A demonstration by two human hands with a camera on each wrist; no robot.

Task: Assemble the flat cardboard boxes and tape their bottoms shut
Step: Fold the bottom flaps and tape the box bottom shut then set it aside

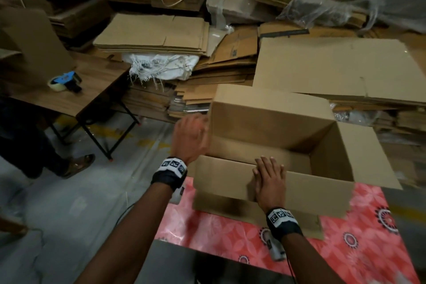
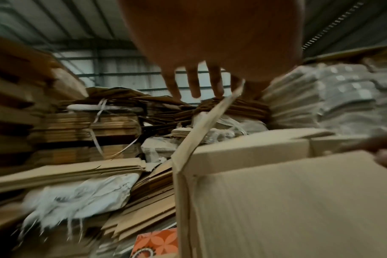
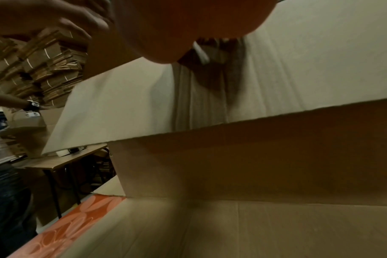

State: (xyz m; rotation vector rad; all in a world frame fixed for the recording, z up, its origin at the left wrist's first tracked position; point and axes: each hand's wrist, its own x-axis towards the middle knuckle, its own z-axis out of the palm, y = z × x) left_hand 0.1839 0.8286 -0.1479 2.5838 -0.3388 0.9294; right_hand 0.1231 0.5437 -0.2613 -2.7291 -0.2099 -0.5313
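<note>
Meanwhile, an opened cardboard box [image 1: 272, 127] stood on the surface [image 1: 230, 233], which wore a red flowered cover, with its flaps raised and its inside open to the head camera. The right hand [image 1: 270, 180] lay flat on the near flap [image 1: 311, 193], fingers straight and together, pressing the cardboard rather than gripping it; the right wrist view showed that same flap [image 3: 144, 97] from below, with the box wall under it. The left hand [image 1: 190, 137] was at the box's left end, fingers extended and loosely spread beside the left flap. In the left wrist view the fingers [image 2: 194, 83] pointed outward, straight, next to the thin edge of that flap [image 2: 210, 115]; whether they touched it could not be told through the blur.

Behind the box lay heaps of flattened cartons [image 1: 154, 32] and a frayed white sack [image 1: 161, 64]. To the left, a wooden table [image 1: 76, 90] carried a blue tape dispenser [image 1: 65, 80], well apart from the box. A second person's sandalled foot [image 1: 79, 163] showed on the floor beside that table.
</note>
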